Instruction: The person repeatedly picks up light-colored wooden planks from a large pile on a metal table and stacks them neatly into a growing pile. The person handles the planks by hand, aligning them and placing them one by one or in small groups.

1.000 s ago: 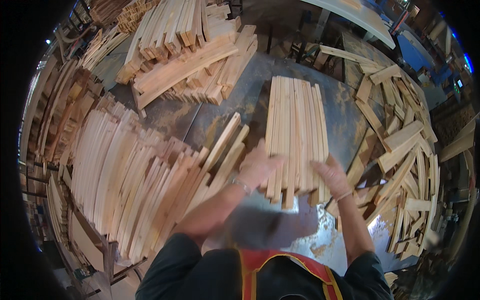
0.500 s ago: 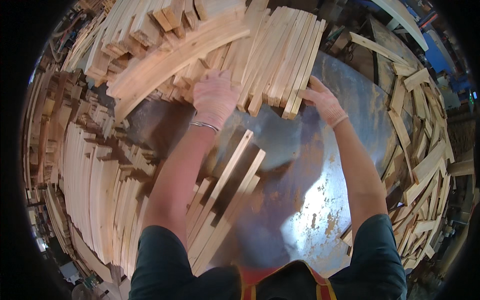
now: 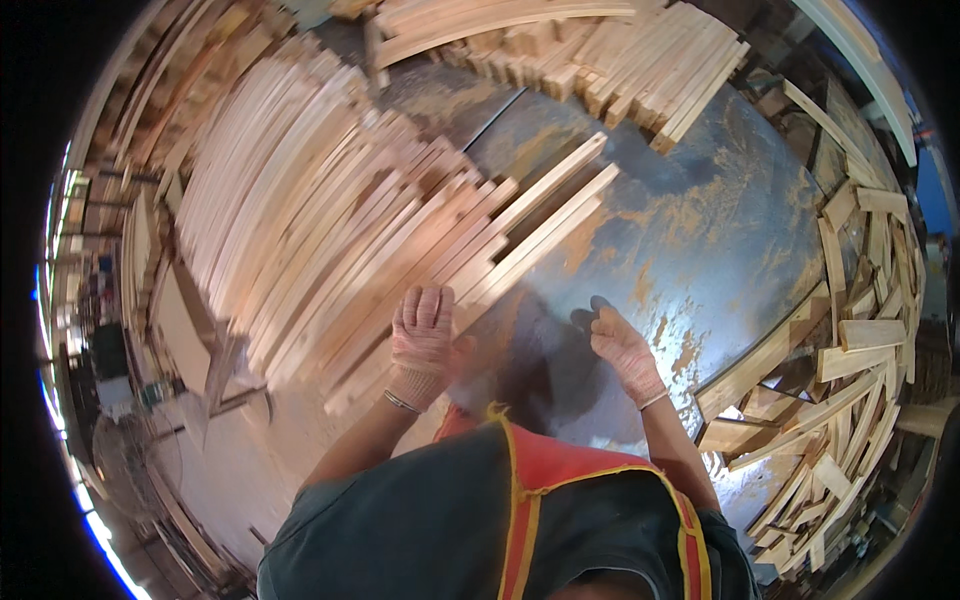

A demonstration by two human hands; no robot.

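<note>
My left hand (image 3: 422,345), in a pale knitted glove, rests at the near edge of a row of long wooden strips (image 3: 330,255). Its fingers lie over the strip nearest my right side, thumb apart, not visibly wrapped round any piece. My right hand (image 3: 622,355), gloved too, is over the bare metal tabletop (image 3: 690,210), to the right of the strips. Its fingers look loosely bent and apart, with no piece of wood in them. Two strips (image 3: 560,215) stick out farther than their neighbours at the row's far right end.
At the far side lies another stack of strips (image 3: 665,70), with a curved wooden piece (image 3: 500,20) beside it. Loose offcuts (image 3: 850,400) are heaped along the right. Sawdust patches mark the metal top, and a thin dark rod (image 3: 495,118) lies behind the row.
Both hands have left the far stack and come back toward my body. My view has turned left, and the left hand is now at the nearer row of strips.
</note>
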